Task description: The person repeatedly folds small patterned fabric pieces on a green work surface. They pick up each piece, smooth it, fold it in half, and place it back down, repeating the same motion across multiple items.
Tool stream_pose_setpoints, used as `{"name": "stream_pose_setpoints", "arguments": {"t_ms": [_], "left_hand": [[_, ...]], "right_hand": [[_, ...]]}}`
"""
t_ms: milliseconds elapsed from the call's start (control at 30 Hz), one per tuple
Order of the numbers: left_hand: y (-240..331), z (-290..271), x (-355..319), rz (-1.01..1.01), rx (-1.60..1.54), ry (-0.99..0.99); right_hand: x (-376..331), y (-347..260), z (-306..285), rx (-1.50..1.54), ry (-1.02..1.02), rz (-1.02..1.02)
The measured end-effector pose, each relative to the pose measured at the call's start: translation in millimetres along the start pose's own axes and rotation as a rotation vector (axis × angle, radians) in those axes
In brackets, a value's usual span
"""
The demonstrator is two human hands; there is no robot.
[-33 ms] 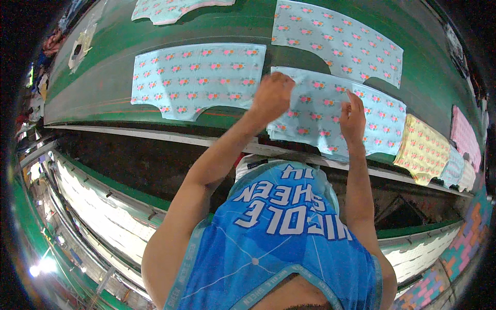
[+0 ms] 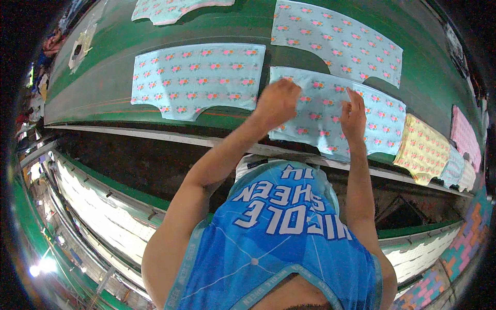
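My left hand (image 2: 280, 103) is curled closed over the left part of a stack of light blue floral cloth pieces (image 2: 325, 106). Whether its fingers pinch anything is hidden from this side. Over the middle of that same stack rests my right hand (image 2: 354, 116), its fingers apart and holding nothing. The cloth pieces are cut like underpants panels, with pink and orange flowers in rows. Just left of my left hand lies another light blue floral panel (image 2: 199, 72), flat on the green table.
Beyond the stack lies a floral panel (image 2: 336, 39), partly overlapped. Folded yellow floral cloth (image 2: 423, 147) sits to the right, with pink cloth (image 2: 466, 137) farther off. The green table (image 2: 108, 77) ends at a pale near edge (image 2: 170, 137). Another panel (image 2: 175, 8) lies far left.
My left hand has shifted slightly right and nearer to me, off the stack's far left corner. My right hand stays in place.
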State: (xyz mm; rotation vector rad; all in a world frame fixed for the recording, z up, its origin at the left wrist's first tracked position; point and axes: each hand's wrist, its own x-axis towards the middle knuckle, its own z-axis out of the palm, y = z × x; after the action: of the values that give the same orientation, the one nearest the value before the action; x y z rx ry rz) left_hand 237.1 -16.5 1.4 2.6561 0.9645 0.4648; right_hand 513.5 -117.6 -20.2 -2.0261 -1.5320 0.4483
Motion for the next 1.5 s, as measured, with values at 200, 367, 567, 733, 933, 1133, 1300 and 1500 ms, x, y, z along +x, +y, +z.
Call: {"name": "stream_pose_setpoints", "arguments": {"t_ms": [200, 367, 567, 733, 933, 1133, 1300, 1500], "left_hand": [[125.3, -62.9, -13.1, 0.226, -0.557, -0.339], [153.1, -109.8, -20.0, 0.408, -1.039, -0.322], [102.9, -138.6, -38.0, 0.430, -1.368, -0.216], [28.8, -175.0, -71.3, 0.251, -1.323, 0.088], [-70.3, -217.6, -124.5, -0.045, -0.919, 0.725], [-190.7, -240.8, -203.3, -0.450, -0.585, 1.150], [-282.2, -275.2, -267.4, -0.565, -0.385, 1.136], [-340.1, -318.5, -298.3, -0.710, -0.211, 0.975]], "right_hand": [[22.8, 29.4, -33.8, -0.074, 0.025, -0.134], [24.6, 150.6, -100.6, 0.059, 0.112, -0.029], [-16.8, 210.2, -187.1, -0.062, 0.154, 0.285], [-49.1, 183.6, -219.2, 0.347, 0.456, 0.151], [-28.2, 107.6, -201.9, 1.157, 0.336, 0.161], [4.3, -21.8, -100.3, 1.352, 0.342, 0.141], [-2.2, -41.1, -21.4, 1.158, 0.123, 0.045], [-0.2, -227.4, 37.7, 1.083, -0.006, 0.105]]}}
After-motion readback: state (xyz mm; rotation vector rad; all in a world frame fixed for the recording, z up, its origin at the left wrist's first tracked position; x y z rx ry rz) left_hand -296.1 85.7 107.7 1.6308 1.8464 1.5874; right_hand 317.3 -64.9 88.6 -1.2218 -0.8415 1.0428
